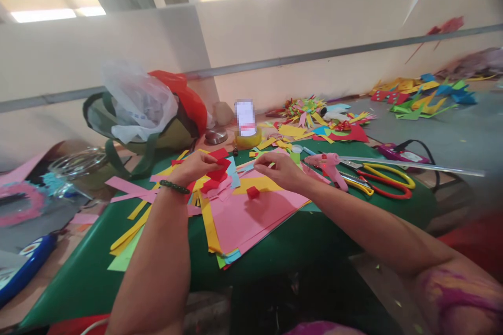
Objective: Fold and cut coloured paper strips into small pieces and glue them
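Observation:
My left hand, with a dark bead bracelet at the wrist, is closed in a pinch at the edge of some red paper pieces. Opposite it, my right hand has its thumb and fingers drawn together; anything between them is too small to make out. Below and between both hands, a small folded red paper piece rests on a stack of pink paper sheets. Scraps of pink paper lie under the red pieces, beside yellow strips.
Right of my right hand lie a pink glue gun, a clear glue stick, a cutter knife and scissors. A lit phone stands behind a yellow tape roll. A bag sits back left on the green surface.

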Action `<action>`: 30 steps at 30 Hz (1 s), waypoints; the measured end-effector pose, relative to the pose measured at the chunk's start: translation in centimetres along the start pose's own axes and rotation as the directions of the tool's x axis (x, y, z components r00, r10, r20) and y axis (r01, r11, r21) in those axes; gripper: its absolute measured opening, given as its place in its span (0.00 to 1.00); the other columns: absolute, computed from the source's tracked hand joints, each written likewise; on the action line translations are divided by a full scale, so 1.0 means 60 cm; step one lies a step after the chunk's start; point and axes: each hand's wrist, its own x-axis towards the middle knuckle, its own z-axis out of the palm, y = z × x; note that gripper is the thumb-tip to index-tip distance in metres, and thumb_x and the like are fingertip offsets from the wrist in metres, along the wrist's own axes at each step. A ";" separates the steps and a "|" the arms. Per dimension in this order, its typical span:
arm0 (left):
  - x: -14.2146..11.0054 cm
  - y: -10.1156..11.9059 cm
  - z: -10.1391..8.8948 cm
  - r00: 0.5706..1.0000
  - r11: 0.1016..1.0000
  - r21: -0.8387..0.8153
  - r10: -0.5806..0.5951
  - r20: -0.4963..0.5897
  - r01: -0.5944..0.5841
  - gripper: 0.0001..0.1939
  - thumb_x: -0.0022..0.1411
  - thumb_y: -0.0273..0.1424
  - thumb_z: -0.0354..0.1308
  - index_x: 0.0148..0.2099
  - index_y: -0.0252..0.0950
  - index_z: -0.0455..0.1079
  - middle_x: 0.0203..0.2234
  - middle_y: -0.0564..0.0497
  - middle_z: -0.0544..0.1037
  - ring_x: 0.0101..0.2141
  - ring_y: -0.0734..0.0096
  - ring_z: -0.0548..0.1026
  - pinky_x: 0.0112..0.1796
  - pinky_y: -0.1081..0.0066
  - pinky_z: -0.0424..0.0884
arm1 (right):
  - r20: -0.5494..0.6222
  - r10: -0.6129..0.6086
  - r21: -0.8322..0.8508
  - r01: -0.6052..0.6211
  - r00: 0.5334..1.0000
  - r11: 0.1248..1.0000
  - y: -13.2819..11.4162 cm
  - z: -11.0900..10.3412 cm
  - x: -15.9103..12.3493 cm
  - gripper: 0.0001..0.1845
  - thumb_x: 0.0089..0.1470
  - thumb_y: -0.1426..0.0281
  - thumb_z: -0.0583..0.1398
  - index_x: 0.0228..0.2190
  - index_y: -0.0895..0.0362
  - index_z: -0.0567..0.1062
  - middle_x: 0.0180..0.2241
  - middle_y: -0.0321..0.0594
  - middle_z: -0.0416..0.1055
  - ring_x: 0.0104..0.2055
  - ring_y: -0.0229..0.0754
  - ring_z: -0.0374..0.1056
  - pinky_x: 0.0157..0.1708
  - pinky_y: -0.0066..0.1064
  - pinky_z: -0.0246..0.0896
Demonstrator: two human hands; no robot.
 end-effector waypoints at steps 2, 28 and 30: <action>-0.003 0.006 0.001 0.999 1.000 0.019 -0.010 0.051 0.009 0.13 0.46 0.41 0.61 0.23 0.36 0.76 0.18 0.52 0.76 0.24 0.68 0.71 0.26 0.71 0.64 | 0.016 -0.006 -0.011 0.006 1.000 1.000 -0.003 0.004 0.003 0.08 0.55 0.68 0.58 0.27 0.57 0.75 0.28 0.37 0.73 0.31 0.37 0.65 0.31 0.29 0.59; -0.024 0.115 0.151 0.899 0.978 -0.181 0.168 0.404 -0.102 0.07 0.53 0.32 0.57 0.34 0.37 0.62 0.19 0.57 0.69 0.21 0.74 0.68 0.23 0.75 0.62 | 0.006 0.176 -0.381 -0.160 0.984 0.910 -0.021 -0.088 -0.123 0.12 0.56 0.58 0.59 0.30 0.53 0.74 0.28 0.39 0.75 0.29 0.41 0.68 0.28 0.31 0.56; -0.023 0.114 0.168 0.903 0.986 -0.063 0.167 0.395 -0.155 0.03 0.52 0.28 0.55 0.31 0.37 0.63 0.22 0.54 0.73 0.24 0.72 0.70 0.25 0.74 0.63 | -0.169 0.223 -0.564 -0.280 0.960 0.777 -0.005 -0.122 -0.159 0.18 0.57 0.55 0.56 0.25 0.54 0.72 0.26 0.41 0.74 0.30 0.44 0.68 0.27 0.32 0.54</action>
